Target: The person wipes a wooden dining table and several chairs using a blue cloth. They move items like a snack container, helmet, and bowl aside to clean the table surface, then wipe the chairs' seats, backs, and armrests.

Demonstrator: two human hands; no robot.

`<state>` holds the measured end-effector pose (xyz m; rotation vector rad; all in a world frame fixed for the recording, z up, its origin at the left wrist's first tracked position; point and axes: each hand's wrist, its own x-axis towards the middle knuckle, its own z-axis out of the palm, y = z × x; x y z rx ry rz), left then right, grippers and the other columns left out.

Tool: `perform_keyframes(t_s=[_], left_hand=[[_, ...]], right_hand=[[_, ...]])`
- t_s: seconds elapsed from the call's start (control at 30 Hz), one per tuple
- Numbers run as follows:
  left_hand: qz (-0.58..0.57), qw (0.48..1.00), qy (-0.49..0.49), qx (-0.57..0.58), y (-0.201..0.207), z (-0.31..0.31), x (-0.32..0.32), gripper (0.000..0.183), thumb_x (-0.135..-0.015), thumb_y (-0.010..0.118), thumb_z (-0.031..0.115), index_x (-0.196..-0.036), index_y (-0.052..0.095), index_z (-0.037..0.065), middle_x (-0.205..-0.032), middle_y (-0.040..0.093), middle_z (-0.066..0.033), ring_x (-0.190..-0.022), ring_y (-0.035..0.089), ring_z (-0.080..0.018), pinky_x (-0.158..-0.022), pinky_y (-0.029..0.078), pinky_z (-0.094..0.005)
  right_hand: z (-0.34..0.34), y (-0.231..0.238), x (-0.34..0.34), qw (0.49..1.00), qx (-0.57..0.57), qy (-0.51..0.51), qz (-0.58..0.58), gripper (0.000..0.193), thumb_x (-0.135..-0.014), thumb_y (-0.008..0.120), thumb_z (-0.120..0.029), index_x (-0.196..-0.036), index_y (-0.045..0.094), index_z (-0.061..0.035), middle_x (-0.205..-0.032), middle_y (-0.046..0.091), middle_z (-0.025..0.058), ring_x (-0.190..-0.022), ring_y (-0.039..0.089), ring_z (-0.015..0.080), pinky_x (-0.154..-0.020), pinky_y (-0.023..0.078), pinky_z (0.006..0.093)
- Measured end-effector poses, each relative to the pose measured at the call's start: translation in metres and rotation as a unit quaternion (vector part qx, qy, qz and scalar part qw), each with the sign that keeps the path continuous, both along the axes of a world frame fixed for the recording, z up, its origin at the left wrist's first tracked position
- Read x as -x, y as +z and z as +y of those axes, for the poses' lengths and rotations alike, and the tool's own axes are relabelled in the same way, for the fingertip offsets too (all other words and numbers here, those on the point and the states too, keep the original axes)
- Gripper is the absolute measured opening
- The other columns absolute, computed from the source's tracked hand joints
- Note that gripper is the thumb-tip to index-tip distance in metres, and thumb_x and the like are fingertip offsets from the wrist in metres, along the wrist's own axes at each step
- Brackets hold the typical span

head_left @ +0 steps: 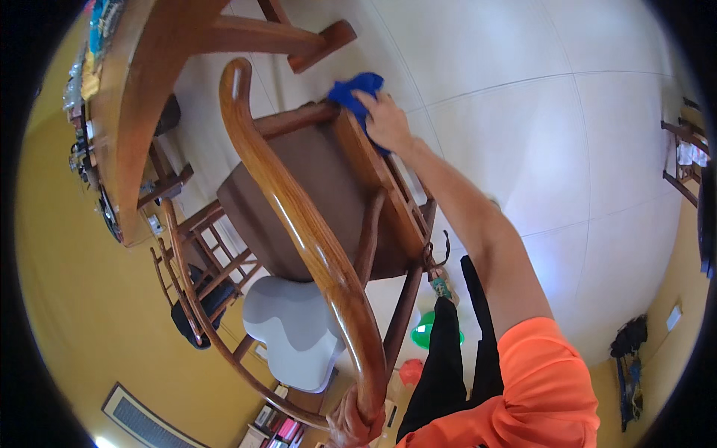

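On the wooden chair [314,224], my right hand [387,119] presses a blue cloth [352,91] against the seat's far corner, grip clamped on it, while my left hand [349,424] clasps the backrest's curved top rail.

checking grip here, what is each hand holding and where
Right hand presses a bunched blue cloth on the wooden chair; left hand grips its curved top rail's end.

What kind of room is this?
Probably a dining room in a home: wooden chairs stand around a wooden table on a pale tiled floor. The right hand presses a blue cloth on one chair.
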<state>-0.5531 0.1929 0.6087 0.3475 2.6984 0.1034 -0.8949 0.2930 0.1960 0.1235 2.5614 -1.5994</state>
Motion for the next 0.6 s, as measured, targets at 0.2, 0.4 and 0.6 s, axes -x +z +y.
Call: perform_keyframes(t_s=[0.2, 0.4, 0.6], left_hand=[[-0.001, 1.000, 0.010, -0.019, -0.005, -0.003, 0.003, 0.064, -0.079, 0.076, 0.024, -0.121, 0.050, -0.015, -0.109, 0.063, -0.0278, -0.084, 0.066, -0.0392, -0.074, 0.054, -0.0442], [-0.033, 0.999, 0.031, -0.029, 0.000, -0.009, -0.015, 0.071, -0.078, 0.075, 0.023, -0.127, 0.041, -0.016, -0.108, 0.062, -0.0297, -0.080, 0.068, -0.0408, -0.069, 0.055, -0.0445], [-0.057, 0.998, 0.023, 0.012, 0.004, -0.022, -0.025, 0.076, -0.078, 0.075, 0.021, -0.134, 0.036, -0.014, -0.111, 0.060, -0.0327, -0.081, 0.066, -0.0433, -0.069, 0.054, -0.0479]], right_hand=[[-0.005, -0.064, -0.041, 0.998, 0.050, 0.031, -0.023, 0.055, -0.080, 0.052, 0.000, -0.134, 0.053, -0.0107, -0.132, 0.051, 0.0218, -0.117, 0.052, 0.0420, -0.093, 0.048, 0.0495], [0.023, -0.053, -0.224, 0.990, -0.011, 0.127, -0.053, 0.060, -0.075, 0.055, 0.005, -0.132, 0.057, -0.0152, -0.138, 0.045, 0.0219, -0.124, 0.047, 0.0431, -0.100, 0.044, 0.0477], [0.060, -0.036, -0.261, 0.933, -0.020, 0.246, -0.262, 0.055, -0.077, 0.057, 0.000, -0.127, 0.062, -0.0209, -0.128, 0.055, 0.0187, -0.118, 0.055, 0.0376, -0.092, 0.050, 0.0488]])
